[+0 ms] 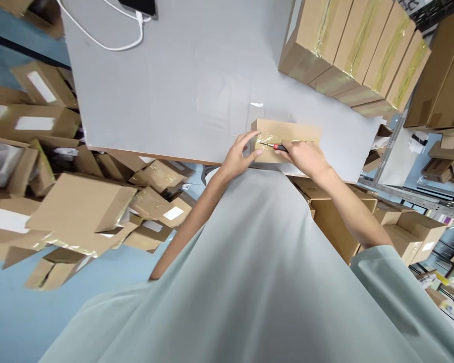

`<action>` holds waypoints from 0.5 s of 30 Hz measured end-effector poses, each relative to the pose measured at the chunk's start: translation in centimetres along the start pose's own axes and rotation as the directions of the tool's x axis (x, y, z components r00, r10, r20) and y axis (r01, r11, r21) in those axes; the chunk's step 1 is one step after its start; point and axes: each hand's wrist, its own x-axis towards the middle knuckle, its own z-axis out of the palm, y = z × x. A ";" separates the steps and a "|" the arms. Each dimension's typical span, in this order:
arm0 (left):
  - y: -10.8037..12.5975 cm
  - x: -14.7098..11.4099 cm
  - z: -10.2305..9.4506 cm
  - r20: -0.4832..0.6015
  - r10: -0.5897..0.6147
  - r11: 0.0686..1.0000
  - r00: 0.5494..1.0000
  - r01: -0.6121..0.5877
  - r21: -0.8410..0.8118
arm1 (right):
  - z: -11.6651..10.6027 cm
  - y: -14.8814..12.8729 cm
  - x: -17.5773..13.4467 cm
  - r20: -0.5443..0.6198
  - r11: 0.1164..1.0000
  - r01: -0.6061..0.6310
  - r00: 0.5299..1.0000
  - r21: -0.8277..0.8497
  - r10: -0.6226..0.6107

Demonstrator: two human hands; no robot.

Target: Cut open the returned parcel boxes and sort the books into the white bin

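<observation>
A small cardboard box (291, 129) lies at the near edge of the table, with shiny clear tape along its top. My left hand (239, 155) grips the box's left end, thumb and forefinger apart on its edges. In my right hand (305, 155) is a box cutter (279, 147) with a red and black handle. Its thin tip points left and rests at the tape, close to my left fingers. My right fingers are wrapped round the handle and lie over the box's right part.
Several taped cartons (357, 50) stand in a row at the table's back right. A white cable (123, 49) runs to a black device (142, 6) on the grey table (155, 96). Opened boxes (79, 206) pile up on the floor at left. Metal shelving (391, 146) stands right.
</observation>
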 end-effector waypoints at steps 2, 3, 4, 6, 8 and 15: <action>0.1 -0.1 0.1 -0.002 -0.006 1.000 1.000 0.006 -0.009 | -0.3 -0.4 0.7 0.023 0.998 0.009 1.000 -0.059 -0.008; 0.1 -0.2 0.2 -0.005 -0.004 1.000 1.000 0.004 -0.016 | -0.4 -0.4 1.0 0.028 0.996 0.014 1.000 -0.085 -0.012; 0.0 -0.2 0.3 -0.009 0.002 1.000 1.000 -0.003 -0.025 | -0.5 -0.4 1.2 0.031 0.994 0.019 0.999 -0.109 -0.016; -0.3 -0.1 0.4 -0.018 0.024 0.999 1.000 -0.025 -0.044 | -0.5 -0.3 1.5 0.032 0.989 0.032 0.999 -0.141 -0.028; -0.7 0.0 0.4 -0.022 0.050 0.997 0.999 -0.051 -0.056 | -0.6 -0.3 1.6 0.044 0.986 0.049 0.998 -0.160 -0.042; -1.5 0.0 0.6 -0.019 0.066 0.996 0.998 -0.068 -0.060 | -1.9 -2.1 1.2 0.048 0.972 0.055 0.998 -0.229 -0.045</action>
